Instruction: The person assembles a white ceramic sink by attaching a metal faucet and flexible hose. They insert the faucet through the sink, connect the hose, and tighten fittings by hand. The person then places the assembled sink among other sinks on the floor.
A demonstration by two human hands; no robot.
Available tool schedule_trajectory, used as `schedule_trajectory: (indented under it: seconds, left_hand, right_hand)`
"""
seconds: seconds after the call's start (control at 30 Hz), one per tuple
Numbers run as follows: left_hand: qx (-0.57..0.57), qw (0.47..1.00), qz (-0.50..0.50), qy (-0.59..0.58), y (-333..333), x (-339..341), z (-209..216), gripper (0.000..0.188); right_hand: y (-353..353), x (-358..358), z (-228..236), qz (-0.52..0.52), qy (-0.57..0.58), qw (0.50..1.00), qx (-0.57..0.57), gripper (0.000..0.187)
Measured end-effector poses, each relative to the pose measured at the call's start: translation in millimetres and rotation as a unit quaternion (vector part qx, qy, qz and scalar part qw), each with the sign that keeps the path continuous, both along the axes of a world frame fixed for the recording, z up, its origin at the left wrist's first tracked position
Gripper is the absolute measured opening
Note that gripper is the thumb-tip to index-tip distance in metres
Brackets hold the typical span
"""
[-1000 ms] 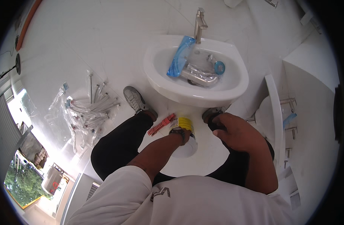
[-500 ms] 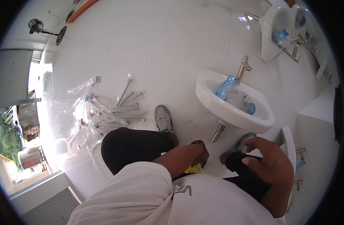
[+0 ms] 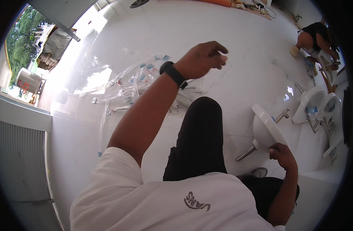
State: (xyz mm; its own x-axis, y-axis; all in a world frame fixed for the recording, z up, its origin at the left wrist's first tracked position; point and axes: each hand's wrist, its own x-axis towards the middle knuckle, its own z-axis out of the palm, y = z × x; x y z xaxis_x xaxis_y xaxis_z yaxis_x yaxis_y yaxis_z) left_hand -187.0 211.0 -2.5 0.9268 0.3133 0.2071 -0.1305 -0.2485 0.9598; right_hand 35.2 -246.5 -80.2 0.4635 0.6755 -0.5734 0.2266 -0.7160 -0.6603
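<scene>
My left hand [image 3: 201, 59] is raised in front of me with bent fingers apart and nothing in them. It wears a dark watch [image 3: 173, 74] on the wrist. Beyond and below that arm lies a spread of metal tubes in clear plastic wrap [image 3: 136, 82] on the floor. My right hand [image 3: 284, 157] is held at the near edge of a white washbasin [image 3: 263, 129], its fingers loosely curled and empty. Whether it touches the rim I cannot tell. The basin has a metal tap [image 3: 282, 114] and a metal drain pipe [image 3: 246, 154]; its bowl is mostly hidden.
More white basins [image 3: 310, 101] with metal taps and a blue-and-clear wrapper stand at the right. Farther back, a person in dark clothing [image 3: 315, 38] bends over a white fixture. An orange tube [image 3: 215, 2] lies along the far edge. A ribbed shutter [image 3: 20, 165] is at the left.
My left hand has risen from between my legs up and forward. The view has swung, bringing the other person into sight. My right hand now appears closer to the basin's edge.
</scene>
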Motion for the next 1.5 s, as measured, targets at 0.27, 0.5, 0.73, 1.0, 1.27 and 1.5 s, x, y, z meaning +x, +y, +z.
schedule_trajectory:
  seconds: [0.27,0.5,0.73,1.0,1.27,1.5]
  left_hand:
    - [-0.269,0.804,0.407,0.34,42.2,-236.5,-281.8,0.039]
    - [-0.101,0.807,0.426,0.397,29.3,-183.7,-426.9,0.055]
    - [-0.113,0.723,0.528,0.43,57.1,-121.0,-446.9,0.067]
    - [-0.158,0.532,0.705,0.441,95.3,-176.8,-480.6,0.049]
    - [-0.211,0.67,0.709,0.053,72.4,-167.4,-402.9,0.02]
    - [-0.115,0.871,0.477,-0.007,-47.4,-103.8,-132.9,0.04]
  right_hand:
    - [-18.4,-17.9,-20.8,-0.016,-0.001,0.995,-0.101,0.037]
    - [-24.2,-45.6,-40.4,0.022,-0.113,0.985,-0.126,0.044]
    - [-38.9,-68.6,-50.5,-0.008,-0.09,0.971,-0.221,0.044]
    - [-53.2,-69.3,-54.8,0.002,-0.1,0.962,-0.252,0.044]
    - [9.6,-50.4,-27.1,-0.039,-0.056,0.982,-0.175,0.038]
    - [122.2,-43.2,58.5,0.008,-0.152,0.988,0.032,0.044]
